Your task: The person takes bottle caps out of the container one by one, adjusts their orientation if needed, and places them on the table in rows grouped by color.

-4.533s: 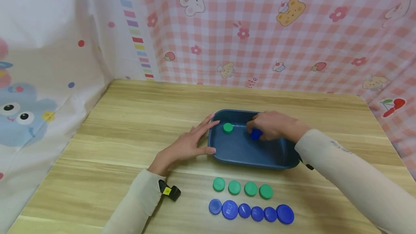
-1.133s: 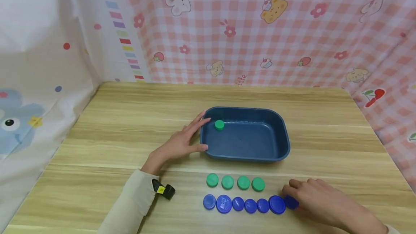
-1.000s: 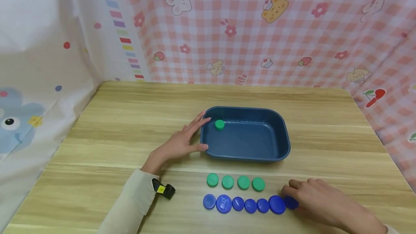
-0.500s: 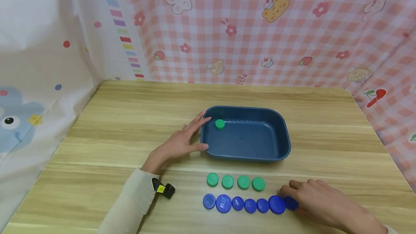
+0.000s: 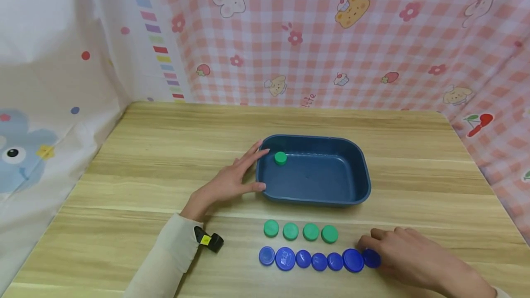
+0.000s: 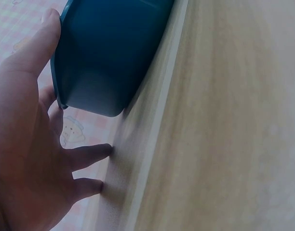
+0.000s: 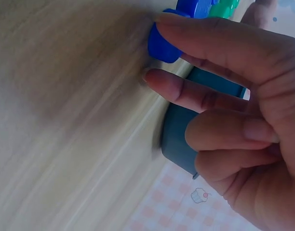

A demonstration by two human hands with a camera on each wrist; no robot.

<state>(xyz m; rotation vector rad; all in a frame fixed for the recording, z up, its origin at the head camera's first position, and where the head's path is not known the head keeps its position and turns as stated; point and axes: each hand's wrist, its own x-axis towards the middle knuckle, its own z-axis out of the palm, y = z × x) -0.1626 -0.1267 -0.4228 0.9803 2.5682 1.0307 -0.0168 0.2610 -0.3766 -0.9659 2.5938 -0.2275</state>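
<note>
At the right end of a row of blue bottle caps [image 5: 319, 261], my right hand [image 5: 414, 254] pinches the last blue bottle cap [image 5: 372, 258]. That cap lies flat beside a larger blue one. In the right wrist view, the thumb [image 7: 205, 38] lies against the cap, while another finger reaches behind it and the last fingers are curled. My left hand [image 5: 229, 183] rests on the left end of a dark blue plastic basin [image 5: 314, 202], thumb and fingers spread at the rim. One green bottle cap [image 5: 280, 158] sits inside the basin, near its back left corner.
Several green bottle caps [image 5: 290, 231] form a row between the basin and the blue caps. The wood-grain table [image 5: 165, 151] ends at a pink checked cloth [image 5: 265, 36] behind and a white printed cloth [image 5: 62, 72] at the left.
My right hand has brought the blue cap out of the basin to the right end of the blue row. Over the last half second it tipped from tilted to flat. My left hand stayed put.
</note>
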